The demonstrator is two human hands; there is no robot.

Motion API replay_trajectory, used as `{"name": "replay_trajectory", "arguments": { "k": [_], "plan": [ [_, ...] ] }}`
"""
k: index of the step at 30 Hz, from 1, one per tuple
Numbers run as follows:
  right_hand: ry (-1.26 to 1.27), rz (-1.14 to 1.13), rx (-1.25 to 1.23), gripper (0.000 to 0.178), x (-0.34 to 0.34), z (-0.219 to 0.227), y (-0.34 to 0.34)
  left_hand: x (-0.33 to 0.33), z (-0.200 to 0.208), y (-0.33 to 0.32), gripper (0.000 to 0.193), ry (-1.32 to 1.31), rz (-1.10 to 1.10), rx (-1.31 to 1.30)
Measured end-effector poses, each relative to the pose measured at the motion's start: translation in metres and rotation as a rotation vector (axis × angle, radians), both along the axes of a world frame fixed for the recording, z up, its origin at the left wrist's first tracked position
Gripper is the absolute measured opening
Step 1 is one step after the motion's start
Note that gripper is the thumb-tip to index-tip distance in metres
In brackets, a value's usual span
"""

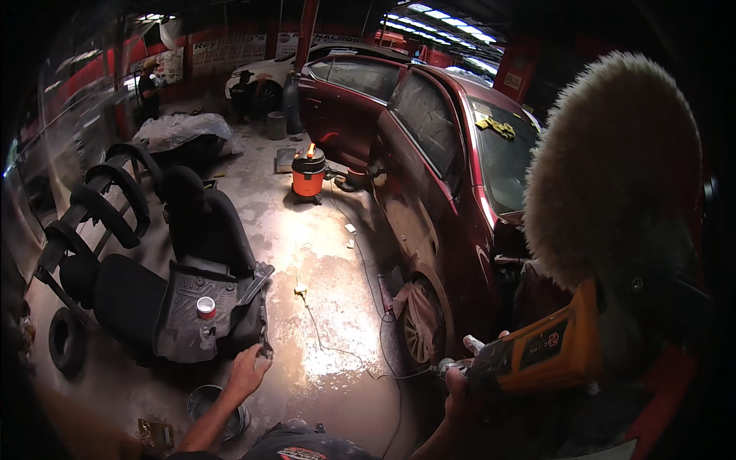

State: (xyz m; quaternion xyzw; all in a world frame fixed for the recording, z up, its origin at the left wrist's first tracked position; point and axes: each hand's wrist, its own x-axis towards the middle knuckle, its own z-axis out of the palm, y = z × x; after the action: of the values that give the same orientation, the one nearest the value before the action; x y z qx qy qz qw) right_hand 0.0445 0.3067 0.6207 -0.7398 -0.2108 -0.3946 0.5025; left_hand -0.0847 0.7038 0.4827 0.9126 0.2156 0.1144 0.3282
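Observation:
My right hand [458,383] is closed around the rear end of a yellow and black polisher [548,345], held up at the right. A large fluffy wool pad [613,165] tops the tool, close to the view. My left hand [247,374] reaches to the front edge of a black car seat [211,222]. Its fingers are pinched at a small dark piece by that edge, too small to name. On the seat lies a dusty rubber floor mat [184,299] bearing a red and white tin [206,307]. A power cord [337,349] runs across the floor towards the polisher.
A dark red car [429,169] stands on the right with doors open, yellow gloves or cloth [497,126] on its windshield. An orange shop vacuum [308,178] stands ahead. A bucket [201,399], a tyre [67,341] and a plastic-covered pile [184,132] are leftward. Two people are farther back.

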Motion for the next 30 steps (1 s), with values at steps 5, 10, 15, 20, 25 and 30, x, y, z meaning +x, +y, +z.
{"name": "replay_trajectory", "arguments": {
  "k": [5,10,15,20,25,30],
  "plan": [
    [-0.055,0.076,0.237,0.093,0.000,-0.002,-0.003,-0.107,-0.131,-0.013,0.068,0.628,-0.061,-0.810],
    [0.032,0.041,0.294,0.098,-0.021,-0.002,0.005,-0.122,-0.177,0.047,0.060,0.956,-0.023,-0.651],
    [0.074,-0.041,0.326,0.103,-0.050,0.004,0.012,-0.063,-0.156,0.106,0.046,0.634,-0.323,0.026],
    [0.038,-0.105,0.345,0.101,-0.070,0.010,0.039,0.050,0.030,0.026,0.039,0.048,-0.450,-0.287],
    [0.013,-0.209,0.418,0.100,-0.088,0.007,0.054,0.103,0.229,-0.095,0.053,-0.936,-1.194,-0.328],
    [0.034,-0.206,0.435,0.093,-0.090,0.008,0.073,0.078,0.329,-0.183,0.052,-1.579,-1.363,-0.405]
  ]
}}
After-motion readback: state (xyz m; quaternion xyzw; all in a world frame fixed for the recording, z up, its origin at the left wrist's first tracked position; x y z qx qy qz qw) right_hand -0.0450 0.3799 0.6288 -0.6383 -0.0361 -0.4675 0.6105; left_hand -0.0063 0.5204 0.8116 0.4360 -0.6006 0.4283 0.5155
